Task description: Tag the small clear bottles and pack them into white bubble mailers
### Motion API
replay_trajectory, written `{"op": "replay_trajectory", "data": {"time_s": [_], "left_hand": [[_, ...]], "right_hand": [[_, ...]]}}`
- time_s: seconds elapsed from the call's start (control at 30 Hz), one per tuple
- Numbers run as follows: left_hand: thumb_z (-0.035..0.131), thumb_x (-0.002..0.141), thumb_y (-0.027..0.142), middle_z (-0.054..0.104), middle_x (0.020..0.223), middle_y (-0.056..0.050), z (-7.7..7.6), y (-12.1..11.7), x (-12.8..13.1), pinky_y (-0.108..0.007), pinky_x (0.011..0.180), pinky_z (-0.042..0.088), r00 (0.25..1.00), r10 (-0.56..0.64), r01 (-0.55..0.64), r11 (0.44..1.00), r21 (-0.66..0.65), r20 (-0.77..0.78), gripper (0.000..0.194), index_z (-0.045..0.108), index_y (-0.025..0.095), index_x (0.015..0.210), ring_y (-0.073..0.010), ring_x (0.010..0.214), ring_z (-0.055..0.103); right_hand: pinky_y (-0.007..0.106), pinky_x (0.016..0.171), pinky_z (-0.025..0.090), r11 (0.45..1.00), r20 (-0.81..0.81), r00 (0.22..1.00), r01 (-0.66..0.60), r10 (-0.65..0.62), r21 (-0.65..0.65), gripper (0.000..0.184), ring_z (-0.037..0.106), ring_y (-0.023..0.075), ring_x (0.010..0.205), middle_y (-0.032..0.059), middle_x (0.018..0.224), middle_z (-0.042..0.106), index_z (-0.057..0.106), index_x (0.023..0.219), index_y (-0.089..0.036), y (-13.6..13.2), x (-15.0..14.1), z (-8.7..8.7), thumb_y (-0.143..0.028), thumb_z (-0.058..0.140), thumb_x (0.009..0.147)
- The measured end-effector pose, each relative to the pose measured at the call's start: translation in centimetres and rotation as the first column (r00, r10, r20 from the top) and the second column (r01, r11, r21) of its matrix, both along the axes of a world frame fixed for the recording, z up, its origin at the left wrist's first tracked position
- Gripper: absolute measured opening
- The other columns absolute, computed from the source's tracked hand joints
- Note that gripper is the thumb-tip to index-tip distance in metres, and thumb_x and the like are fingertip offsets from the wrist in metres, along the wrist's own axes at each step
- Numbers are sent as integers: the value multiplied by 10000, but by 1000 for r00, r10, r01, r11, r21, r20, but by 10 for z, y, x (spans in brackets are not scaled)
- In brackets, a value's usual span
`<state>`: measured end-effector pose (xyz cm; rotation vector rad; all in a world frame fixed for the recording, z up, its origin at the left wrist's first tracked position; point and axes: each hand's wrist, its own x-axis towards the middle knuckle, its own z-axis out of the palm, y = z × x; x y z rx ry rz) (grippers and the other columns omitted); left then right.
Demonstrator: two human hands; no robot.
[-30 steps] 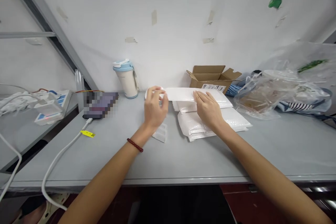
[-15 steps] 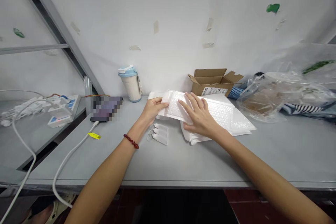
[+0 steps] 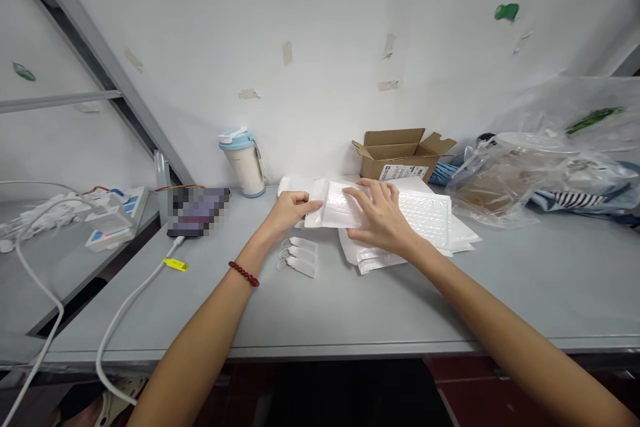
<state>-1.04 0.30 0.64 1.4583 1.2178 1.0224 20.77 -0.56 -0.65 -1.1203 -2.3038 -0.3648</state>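
Observation:
A small white bubble mailer (image 3: 337, 205) lies across the top of a loose stack of white bubble mailers (image 3: 425, 217). My left hand (image 3: 290, 210) pinches its left end between thumb and fingers. Over its right part, my right hand (image 3: 383, 217) has its fingers bent, the thumb at the near edge and the fingers towards the far edge, hiding that end. Below my left hand, several white tags (image 3: 303, 257) with thin loops lie on the grey table (image 3: 320, 320).
Behind the stack stands an open cardboard box (image 3: 395, 153). To the left are a cream tumbler (image 3: 245, 163) with a blue lid, a phone (image 3: 203, 210) on a white cable, and a power strip (image 3: 120, 217). Clear plastic bags (image 3: 490, 193) and cloth lie at the right.
My right hand's spread fingers have drawn in and bent around the mailer. The small mailer has turned straighter and shifted slightly against the stack. The view has moved slightly.

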Motion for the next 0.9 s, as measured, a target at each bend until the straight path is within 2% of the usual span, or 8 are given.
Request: {"op": "replay_trajectory", "data": {"time_s": [0.1, 0.23, 0.33, 0.43, 0.63, 0.8, 0.9], "left_hand": [[653, 716, 416, 613, 618, -20, 10, -1, -15, -239, 551, 431, 986, -69, 67, 998, -18, -153, 298, 638, 141, 602, -100, 556, 528], [704, 642, 308, 658, 718, -23, 19, -4, -34, -237, 537, 429, 915, -208, 174, 976, -128, -346, 195, 693, 164, 773, -115, 593, 552], [702, 607, 267, 675, 763, -25, 18, -3, -38, -240, 516, 419, 822, -349, 264, 933, -243, -450, 232, 700, 173, 819, -124, 586, 555], [681, 606, 260, 668, 747, -19, 13, -1, -35, -239, 518, 417, 747, -425, 309, 903, -300, -512, 241, 693, 170, 829, -115, 558, 530], [656, 605, 287, 655, 772, -18, 10, 0, -32, -240, 544, 411, 630, -433, 327, 901, -285, -645, 252, 693, 170, 825, -118, 573, 512], [632, 614, 299, 650, 768, -22, 12, -1, -32, -245, 570, 395, 572, -418, 313, 907, -283, -706, 273, 690, 169, 847, -140, 620, 527], [624, 606, 281, 652, 784, -24, 12, -1, -32, -240, 585, 392, 554, -395, 308, 915, -261, -732, 258, 689, 169, 828, -154, 679, 538]], "right_hand": [[489, 958, 243, 997, -30, 999, 28, -26, 79, 517, 421, 323, 1128, 168, 1229, 454, 472, 1190, -204, 3, 4, 2, -292, 605, 699], [451, 931, 274, 996, -85, 996, 36, -29, 87, 426, 475, 289, 1066, 137, 1165, 530, 486, 1163, -212, 9, 12, 4, -271, 578, 751], [445, 914, 283, 998, -91, 995, 48, -44, 42, 415, 492, 281, 1040, 119, 1136, 558, 477, 1179, -221, 12, 16, 6, -277, 560, 777], [433, 885, 300, 997, -53, 996, 73, -74, -19, 464, 478, 287, 1052, 119, 1152, 554, 449, 1225, -218, 13, 17, 7, -305, 553, 781], [431, 863, 320, 988, 6, 992, 127, -127, -94, 592, 451, 312, 1067, 141, 1184, 522, 393, 1280, -200, 13, 17, 5, -440, 551, 761], [447, 853, 326, 980, -5, 985, 174, -175, -97, 559, 466, 315, 1040, 134, 1138, 539, 416, 1259, -208, 18, 23, 6, -392, 544, 746], [452, 858, 334, 962, -88, 960, 261, -267, -75, 511, 473, 318, 1052, 135, 1127, 546, 439, 1231, -194, 25, 30, 7, -351, 537, 754]]}}
